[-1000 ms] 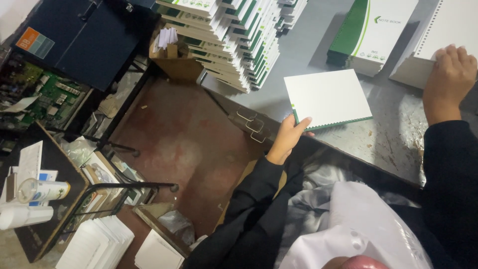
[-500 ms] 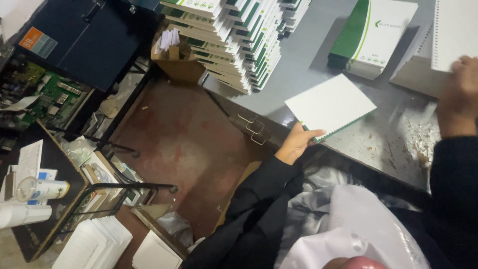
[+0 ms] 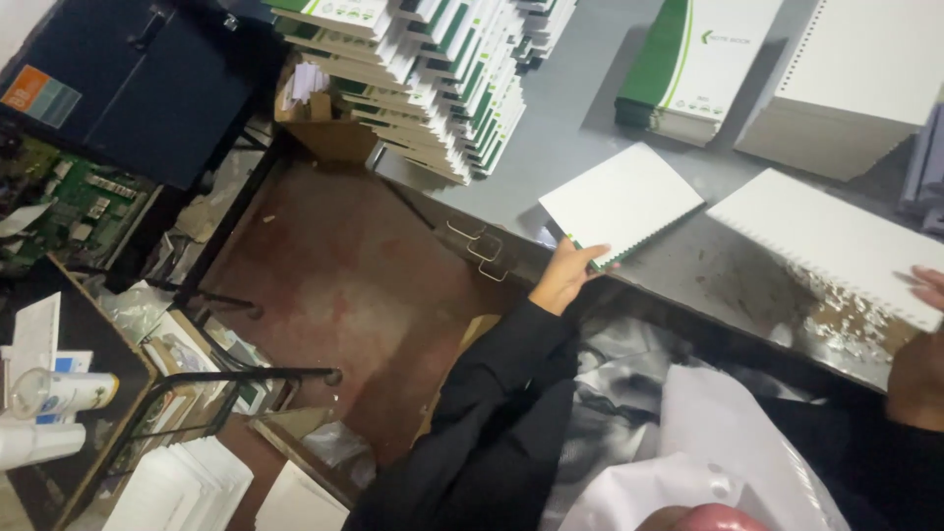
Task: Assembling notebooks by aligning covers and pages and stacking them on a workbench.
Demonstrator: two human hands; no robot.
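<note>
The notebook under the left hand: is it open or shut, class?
Shut. The notebook lies flat on the table, white cover up, with the left hand gripping its corner.

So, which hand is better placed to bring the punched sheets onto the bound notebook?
Probably the right hand: it already holds the punched sheets. The left hand grips the bound notebook at the table edge.

Matt white paper notebook [image 3: 621,200] with green edge binding; smooth grey metal surface [image 3: 580,118], scuffed; punched paper sheet [image 3: 821,241].

Grey table [image 3: 590,108] bears notebook stacks [image 3: 433,69], paper scraps [image 3: 836,315].
</note>
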